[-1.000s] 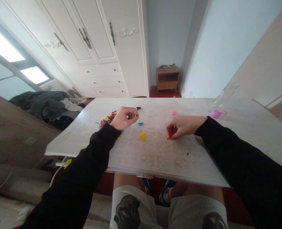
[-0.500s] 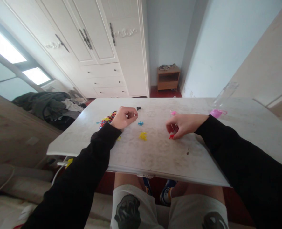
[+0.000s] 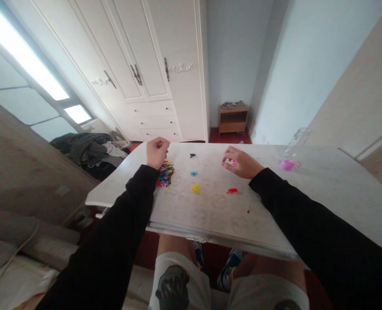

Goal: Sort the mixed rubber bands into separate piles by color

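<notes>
The pile of coloured bits (image 3: pixel 166 175) lies on the worktop (image 3: pixel 210 215) just beside the left hand (image 3: pixel 156 153), on its body side, long axis pointing away; by the right hand (image 3: pixel 244 165), a pink piece (image 3: pixel 234 163) shows between curled fingers; either hand's grip I cannot tell, nor the clear jar's (image 3: pixel 296 141) contents

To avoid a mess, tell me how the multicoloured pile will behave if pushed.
The multicoloured pile will probably spread unevenly, as it looks like many small, separate pieces. It is likely light, since those pieces look thin. Some overlap, so they may snag together; blur hides how stiff they are.
</notes>
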Available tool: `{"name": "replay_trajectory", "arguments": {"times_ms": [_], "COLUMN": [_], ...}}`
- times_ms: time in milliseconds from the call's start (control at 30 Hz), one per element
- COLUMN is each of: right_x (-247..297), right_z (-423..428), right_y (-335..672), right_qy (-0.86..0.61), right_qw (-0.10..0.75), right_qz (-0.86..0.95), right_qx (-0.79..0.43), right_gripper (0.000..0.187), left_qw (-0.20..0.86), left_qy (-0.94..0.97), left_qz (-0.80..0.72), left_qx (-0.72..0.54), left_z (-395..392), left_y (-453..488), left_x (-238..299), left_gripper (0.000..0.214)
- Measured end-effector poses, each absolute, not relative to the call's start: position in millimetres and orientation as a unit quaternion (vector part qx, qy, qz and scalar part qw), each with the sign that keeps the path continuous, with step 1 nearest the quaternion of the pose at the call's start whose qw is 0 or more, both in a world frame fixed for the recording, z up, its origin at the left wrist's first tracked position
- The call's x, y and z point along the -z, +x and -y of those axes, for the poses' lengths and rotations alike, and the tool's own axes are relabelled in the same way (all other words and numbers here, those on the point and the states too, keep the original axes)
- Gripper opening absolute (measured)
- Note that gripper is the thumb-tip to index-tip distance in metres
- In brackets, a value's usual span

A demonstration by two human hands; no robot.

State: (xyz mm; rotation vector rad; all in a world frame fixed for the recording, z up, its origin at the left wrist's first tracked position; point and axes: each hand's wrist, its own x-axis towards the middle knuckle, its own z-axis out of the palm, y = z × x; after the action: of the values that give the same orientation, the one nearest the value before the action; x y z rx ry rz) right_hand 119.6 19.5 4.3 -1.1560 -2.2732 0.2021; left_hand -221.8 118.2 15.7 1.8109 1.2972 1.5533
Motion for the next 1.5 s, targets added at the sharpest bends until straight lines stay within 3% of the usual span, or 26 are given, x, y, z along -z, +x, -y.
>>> {"name": "replay_trajectory", "arguments": {"times_ms": [267, 567, 967, 1500], "right_x": [4.2, 11.3, 11.3, 9.8], "right_z": [-29.2, -29.9, -28.3, -28.0], "right_y": [130.8, 130.8, 123.5, 121.5], "right_qy": [-0.433, -0.468, -0.463, -0.470], "right_qw": [0.322, 0.376, 0.373, 0.358], "right_qz": [0.838, 0.793, 0.797, 0.797], "right_qx": [-0.080, -0.098, -0.108, -0.124], "right_gripper": [0.014, 0.017, 0.017, 0.019], "left_qw": [0.126, 0.074, 0.040, 0.050], "left_qy": [0.708, 0.644, 0.722, 0.722], "left_qz": [-0.584, -0.609, -0.584, -0.589], "left_qx": [-0.376, -0.458, -0.369, -0.359], "left_z": [-116.0, -93.3, -92.6, -87.2], "left_y": [-275.5, -308.4, -304.3, -302.7], "left_x": [-16.4, 28.4, 37.2, 34.1], "left_gripper": [0.011, 0.017, 0.008, 0.007]}}
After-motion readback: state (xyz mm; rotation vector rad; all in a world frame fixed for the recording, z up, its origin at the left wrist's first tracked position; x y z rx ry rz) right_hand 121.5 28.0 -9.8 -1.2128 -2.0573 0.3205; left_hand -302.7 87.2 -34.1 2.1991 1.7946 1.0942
